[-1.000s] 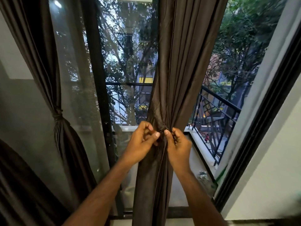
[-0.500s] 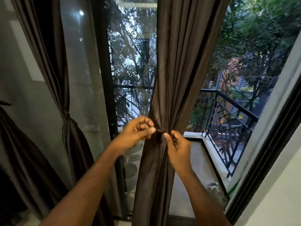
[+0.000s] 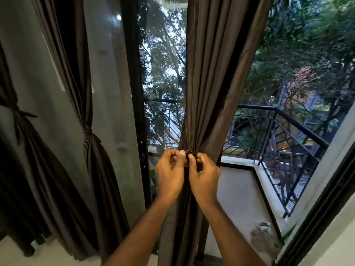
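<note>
Left hand [image 3: 170,174], right hand [image 3: 204,176] both pinching thin dark tie cord [image 3: 188,151], fingers curled tight, working knot; am keeping long brown satin curtain [image 3: 209,83] bunched at waist.

Home: tied curtains [image 3: 92,143], balcony railing [image 3: 288,120].

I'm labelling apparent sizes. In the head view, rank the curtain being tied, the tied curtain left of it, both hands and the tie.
Largest: curtain being tied, though it is nearest the camera.
Then: tied curtain.
Then: left hand and right hand, about alike.
Smallest: tie, mostly hidden by fingers.
</note>
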Motion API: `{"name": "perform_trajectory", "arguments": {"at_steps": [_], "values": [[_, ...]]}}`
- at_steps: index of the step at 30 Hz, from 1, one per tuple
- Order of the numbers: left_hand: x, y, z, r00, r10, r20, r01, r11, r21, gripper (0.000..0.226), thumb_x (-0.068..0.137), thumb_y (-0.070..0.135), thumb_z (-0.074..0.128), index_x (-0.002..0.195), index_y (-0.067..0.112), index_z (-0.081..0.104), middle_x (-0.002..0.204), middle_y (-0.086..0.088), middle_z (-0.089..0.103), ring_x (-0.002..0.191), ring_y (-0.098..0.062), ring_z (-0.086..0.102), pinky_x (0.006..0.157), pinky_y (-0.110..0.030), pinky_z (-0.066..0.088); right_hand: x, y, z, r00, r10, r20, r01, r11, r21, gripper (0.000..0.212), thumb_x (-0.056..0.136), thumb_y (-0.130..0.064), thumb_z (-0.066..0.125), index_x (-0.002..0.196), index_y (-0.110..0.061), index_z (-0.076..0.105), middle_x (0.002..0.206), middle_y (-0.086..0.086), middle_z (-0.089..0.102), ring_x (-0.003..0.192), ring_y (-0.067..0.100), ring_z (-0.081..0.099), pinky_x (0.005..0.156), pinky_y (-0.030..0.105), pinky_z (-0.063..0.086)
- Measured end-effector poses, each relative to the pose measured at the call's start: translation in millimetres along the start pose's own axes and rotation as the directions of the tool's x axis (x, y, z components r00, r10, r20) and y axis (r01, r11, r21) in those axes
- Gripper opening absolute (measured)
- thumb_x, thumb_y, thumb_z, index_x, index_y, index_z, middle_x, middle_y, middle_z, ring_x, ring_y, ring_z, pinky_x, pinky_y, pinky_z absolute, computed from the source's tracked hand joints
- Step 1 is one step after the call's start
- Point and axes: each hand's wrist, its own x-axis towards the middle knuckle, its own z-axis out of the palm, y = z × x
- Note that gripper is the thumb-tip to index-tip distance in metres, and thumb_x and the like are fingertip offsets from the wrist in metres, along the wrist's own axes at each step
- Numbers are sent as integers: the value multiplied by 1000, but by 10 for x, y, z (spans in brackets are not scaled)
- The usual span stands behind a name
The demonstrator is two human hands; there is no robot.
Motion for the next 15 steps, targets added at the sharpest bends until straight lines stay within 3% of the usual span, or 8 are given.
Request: {"name": "perform_trajectory", "arguments": {"at_steps": [5,8,10,12,15], "values": [[-68,70,91,997,55,-54,-54,998,21,12,90,16,63,93,16,75,85,4,75,83,-11,72,80,-45,59,2,-83,-40,999,9,33,-8,1000,-22,6,94,-11,67,88,-11,69,76,-9,63,71,-10,59,64,0,37],[-127,132,135,995,64,-72,-64,998,-1,24,92,7,64,110,19,74,95,5,75,91,-9,72,85,-40,60,-15,-110,-42,998,23,64,-22,1000,-20,5,95,-9,66,93,-12,70,80,-10,64,77,-10,62,67,0,40],[-171,152,147,996,59,-64,-61,998,-35,30,94,9,64,120,22,71,98,10,75,93,-6,72,84,-33,60,-24,-130,-64,995,54,80,-56,998,20,11,96,-4,63,93,-12,69,80,-13,64,80,-7,64,67,2,43],[-195,183,161,995,59,-77,-59,998,2,29,93,20,69,123,18,72,97,15,74,91,3,70,86,-29,60,-28,-134,-78,975,176,132,-195,970,145,17,101,-2,54,95,-4,70,80,-11,67,78,-4,65,67,7,46],[-210,286,229,998,57,-26,-57,998,10,36,87,38,76,117,17,74,92,11,77,86,4,71,81,-25,60,-61,-98,-60,950,250,187,-276,952,130,25,104,-19,50,110,-1,65,92,-2,69,78,-2,64,67,16,51]]}}
